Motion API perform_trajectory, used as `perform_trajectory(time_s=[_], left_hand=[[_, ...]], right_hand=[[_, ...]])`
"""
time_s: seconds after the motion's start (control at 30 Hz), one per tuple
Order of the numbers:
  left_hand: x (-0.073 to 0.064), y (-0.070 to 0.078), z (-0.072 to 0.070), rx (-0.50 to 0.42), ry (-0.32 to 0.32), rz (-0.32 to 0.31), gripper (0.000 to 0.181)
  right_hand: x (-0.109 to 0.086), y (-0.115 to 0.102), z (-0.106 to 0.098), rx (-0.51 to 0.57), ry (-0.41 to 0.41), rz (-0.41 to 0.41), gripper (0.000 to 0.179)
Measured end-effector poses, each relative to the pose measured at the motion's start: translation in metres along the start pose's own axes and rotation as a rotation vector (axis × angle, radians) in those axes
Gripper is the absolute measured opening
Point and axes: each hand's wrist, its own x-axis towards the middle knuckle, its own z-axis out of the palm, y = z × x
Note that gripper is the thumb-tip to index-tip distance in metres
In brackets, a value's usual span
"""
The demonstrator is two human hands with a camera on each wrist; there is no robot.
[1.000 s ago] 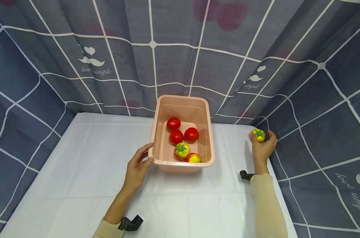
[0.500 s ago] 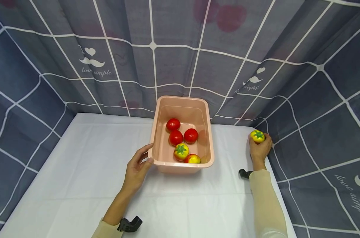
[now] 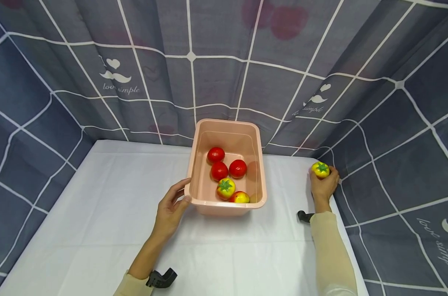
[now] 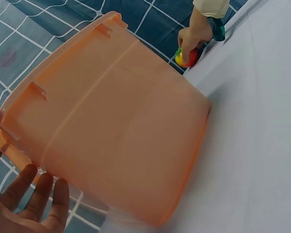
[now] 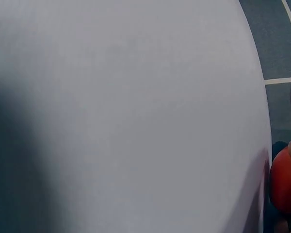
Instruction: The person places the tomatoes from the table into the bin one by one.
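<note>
A pink plastic bin (image 3: 258, 172) stands in the middle of the table. My left hand (image 3: 170, 209) grips its rim at the near left corner. In the left wrist view the thumb is at the rim, with fingertips (image 4: 60, 194) by the bin's side. Three red tomatoes (image 3: 219, 171) lie in the bin, along with two yellow-and-red ones (image 3: 226, 187); one of these shows a green star-shaped top. At the table's far right corner my right hand (image 3: 323, 187) holds another yellow-and-red tomato (image 3: 320, 169), green top up. Its red side (image 5: 284, 182) shows at the right wrist view's edge.
The table wears a white cloth (image 3: 98, 213). Grey-blue checked curtains (image 3: 220, 82) hang behind it and along both sides, and the right one (image 3: 394, 164) runs close beside my right hand. A black wrist mount (image 3: 162, 278) sits on the left wrist.
My right hand has shifted slightly left with the tomato, its fingers now closer round it. In the last half second it has barely moved. The left hand and bin stay put.
</note>
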Motion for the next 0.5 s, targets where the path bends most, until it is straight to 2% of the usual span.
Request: perform_trajectory(time_s=[0.2,0.5], left_hand=[[0.0,0.0,0.0,-0.001,-0.002,0.012,0.053],[0.0,-0.001,0.001,-0.005,0.01,0.003,0.053]], right_hand=[[-0.008,-0.009,-0.005,0.019,0.008,-0.013,0.075],[-0.042,-0.03,-0.01,0.106,-0.006,-0.155,0.072]])
